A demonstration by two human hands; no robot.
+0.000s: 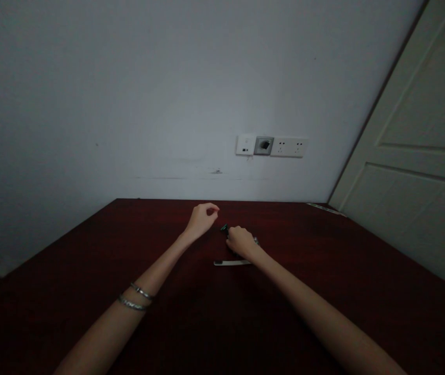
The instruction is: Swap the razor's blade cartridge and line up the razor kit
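1. Head view: grips a dark-headed tool (pixel 224 228) in the right hand (pixel 240 241), closed tightly around the handle, with the head jutting out leftward.
2. Narrows the left hand (pixel 202 217) to a pinched loop, near that head but apart from it.
3. Shows a pale strip (pixel 231 263) on the table (pixel 304 234) below the fist, partly hidden; cannot tell whether touched.

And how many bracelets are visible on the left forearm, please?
2: the front bracelet, nearer the left hand, and the rear bracelet, farther from it.
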